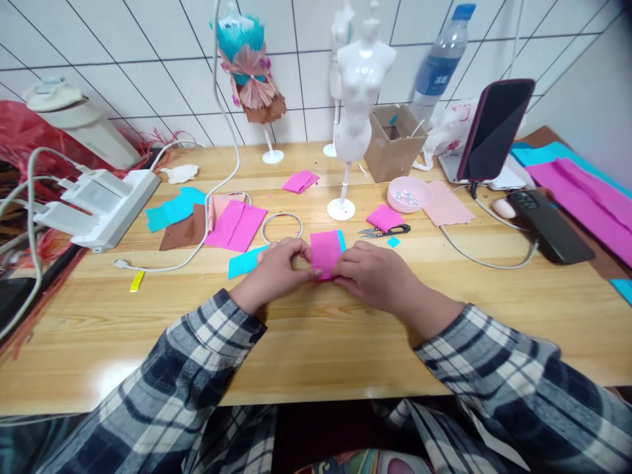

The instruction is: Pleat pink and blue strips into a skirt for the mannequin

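A small folded piece of pink crepe paper (325,253), with a blue strip (342,241) along its right side, is held just over the wooden table. My left hand (285,266) pinches its lower left edge between thumb and fingers. At the right edge, the fingers of my right hand (370,273) close on the same piece. A blue paper piece (245,263) lies partly under my left hand. Thread snips (388,231) rest beyond my right hand, beside another pink piece (385,218). Behind the paper stands a white mannequin (363,85).
A metal ring (282,227) and pink folded paper (237,225) lie left. A pink bowl (409,194) of small shiny bits, a cardboard box (395,141) and a standing phone (496,131) are at right. A dressed mannequin (251,72) stands behind. A white cable (232,138) crosses a power strip's (118,210) side.
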### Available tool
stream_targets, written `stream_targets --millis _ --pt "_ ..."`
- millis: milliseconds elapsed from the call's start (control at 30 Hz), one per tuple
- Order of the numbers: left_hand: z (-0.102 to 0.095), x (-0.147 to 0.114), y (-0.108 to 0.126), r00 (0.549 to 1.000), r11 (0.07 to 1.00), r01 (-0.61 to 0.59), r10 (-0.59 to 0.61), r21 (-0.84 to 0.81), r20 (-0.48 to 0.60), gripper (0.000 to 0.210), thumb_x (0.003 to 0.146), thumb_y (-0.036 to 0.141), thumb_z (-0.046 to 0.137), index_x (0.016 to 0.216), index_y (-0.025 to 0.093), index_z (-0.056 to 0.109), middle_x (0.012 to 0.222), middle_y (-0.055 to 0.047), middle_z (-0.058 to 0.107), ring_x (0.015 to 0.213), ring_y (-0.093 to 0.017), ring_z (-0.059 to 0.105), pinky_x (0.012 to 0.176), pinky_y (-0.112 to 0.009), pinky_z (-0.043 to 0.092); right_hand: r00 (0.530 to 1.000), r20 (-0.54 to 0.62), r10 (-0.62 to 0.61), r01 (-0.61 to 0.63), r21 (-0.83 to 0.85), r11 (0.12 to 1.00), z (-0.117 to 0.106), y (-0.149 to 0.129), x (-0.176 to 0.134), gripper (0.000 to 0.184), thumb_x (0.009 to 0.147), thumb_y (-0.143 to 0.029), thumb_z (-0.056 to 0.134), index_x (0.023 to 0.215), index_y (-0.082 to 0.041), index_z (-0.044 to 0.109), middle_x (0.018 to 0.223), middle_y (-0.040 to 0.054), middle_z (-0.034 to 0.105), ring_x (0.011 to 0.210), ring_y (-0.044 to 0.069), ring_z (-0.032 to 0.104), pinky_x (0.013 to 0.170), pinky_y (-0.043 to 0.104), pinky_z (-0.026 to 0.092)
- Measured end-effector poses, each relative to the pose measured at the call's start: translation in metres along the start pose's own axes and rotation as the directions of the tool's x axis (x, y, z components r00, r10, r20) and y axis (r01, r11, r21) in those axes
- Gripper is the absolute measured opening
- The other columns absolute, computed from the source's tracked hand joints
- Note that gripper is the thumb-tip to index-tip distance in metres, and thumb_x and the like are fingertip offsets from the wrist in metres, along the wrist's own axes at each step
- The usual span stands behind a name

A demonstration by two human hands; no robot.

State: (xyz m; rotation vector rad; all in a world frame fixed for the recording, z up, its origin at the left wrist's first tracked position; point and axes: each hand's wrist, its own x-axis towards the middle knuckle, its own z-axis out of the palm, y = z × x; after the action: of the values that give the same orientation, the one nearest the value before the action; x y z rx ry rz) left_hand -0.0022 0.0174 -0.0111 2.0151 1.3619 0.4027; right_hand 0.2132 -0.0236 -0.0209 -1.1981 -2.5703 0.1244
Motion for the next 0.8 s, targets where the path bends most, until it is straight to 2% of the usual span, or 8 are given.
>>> stream_targets --millis 67,133,200,267,333,433,667,800 --pt "-0.004 -0.001 -0.002 1.0 0.991 -0.022 0.022 -0.134 -0.007 0.027 0.078 0.046 0.067 0.088 0.021 0.063 0.089 -0.001 0.064 0.082 -0.019 0.057 0.076 -0.033 0.044 0.999 -0.024 0.029 -0.03 -0.024 0.999 0.002 -0.001 0.001 0.021 0.094 -0.027 0.054 0.086 -0.021 0.072 0.085 0.005 0.07 0.08 0.02 0.056 0.068 0.033 0.038" --pt "-0.007 -0.003 -0.002 0.991 0.97 -0.128 0.116 -0.209 -0.071 0.027 0.083 0.047 0.063 0.094 0.021 0.065 0.096 -0.003 0.065 0.092 -0.021 0.059 0.085 -0.035 0.045 0.995 -0.056 0.086 -0.086 0.008 0.996 0.002 -0.001 0.0 0.017 0.092 -0.026 0.055 0.087 -0.022 0.071 0.086 0.0035 0.069 0.079 0.019 0.056 0.066 0.032 0.037" --pt "-0.01 -0.006 -0.001 0.953 0.951 -0.278 0.256 -0.136 -0.162 0.03 0.081 0.048 0.068 0.097 0.023 0.069 0.106 -0.004 0.064 0.106 -0.023 0.056 0.096 -0.038 0.041 0.986 -0.083 0.146 -0.142 0.058 0.988 0.0 0.0 -0.001 0.014 0.088 -0.024 0.057 0.088 -0.022 0.071 0.087 0.0028 0.069 0.081 0.019 0.057 0.066 0.031 0.037" --pt "-0.01 -0.009 0.001 0.909 0.931 -0.363 0.364 0.044 -0.203 0.034 0.075 0.049 0.076 0.098 0.025 0.072 0.108 -0.005 0.063 0.11 -0.025 0.054 0.1 -0.04 0.036 0.978 -0.103 0.182 -0.173 0.091 0.981 -0.003 0.0 -0.001 0.013 0.087 -0.023 0.058 0.088 -0.021 0.07 0.088 0.0034 0.07 0.082 0.019 0.058 0.067 0.031 0.038" --pt "-0.009 -0.01 0.003 0.887 0.906 -0.367 0.409 0.21 -0.214 0.033 0.073 0.049 0.078 0.097 0.028 0.074 0.106 -0.005 0.065 0.107 -0.025 0.054 0.099 -0.043 0.034 0.975 -0.113 0.19 -0.178 0.11 0.978 -0.005 -0.001 -0.002 0.014 0.088 -0.023 0.056 0.088 -0.021 0.07 0.088 0.0045 0.07 0.082 0.019 0.059 0.069 0.031 0.038" --pt "-0.006 -0.011 0.004 0.876 0.87 -0.362 0.44 0.333 -0.197 0.019 0.08 0.046 0.073 0.092 0.031 0.076 0.102 -0.004 0.068 0.102 -0.024 0.054 0.096 -0.045 0.031 0.976 -0.117 0.184 -0.169 0.124 0.978 -0.007 -0.003 -0.001 0.016 0.089 -0.025 0.055 0.087 -0.021 0.07 0.087 0.0051 0.07 0.082 0.02 0.059 0.069 0.031 0.038" --pt "-0.004 -0.014 0.004 0.851 0.82 -0.376 0.49 0.431 -0.189 0.015 0.087 0.041 0.065 0.085 0.032 0.077 0.096 -0.002 0.071 0.098 -0.024 0.054 0.096 -0.048 0.029 0.971 -0.125 0.203 -0.185 0.14 0.973 -0.008 -0.003 -0.001 0.018 0.091 -0.026 0.054 0.088 -0.021 0.071 0.087 0.0048 0.07 0.081 0.02 0.059 0.07 0.032 0.039" --pt "-0.004 -0.015 0.006 0.85 0.829 -0.375 0.486 0.415 -0.203 0.016 0.088 0.038 0.064 0.085 0.03 0.077 0.093 -0.003 0.071 0.095 -0.023 0.056 0.095 -0.047 0.031 0.972 -0.173 0.16 -0.136 0.142 0.98 -0.009 -0.003 -0.002 0.026 0.089 -0.039 0.061 0.101 -0.019 0.071 0.092 0.0068 0.071 0.087 0.023 0.057 0.077 0.035 0.041"
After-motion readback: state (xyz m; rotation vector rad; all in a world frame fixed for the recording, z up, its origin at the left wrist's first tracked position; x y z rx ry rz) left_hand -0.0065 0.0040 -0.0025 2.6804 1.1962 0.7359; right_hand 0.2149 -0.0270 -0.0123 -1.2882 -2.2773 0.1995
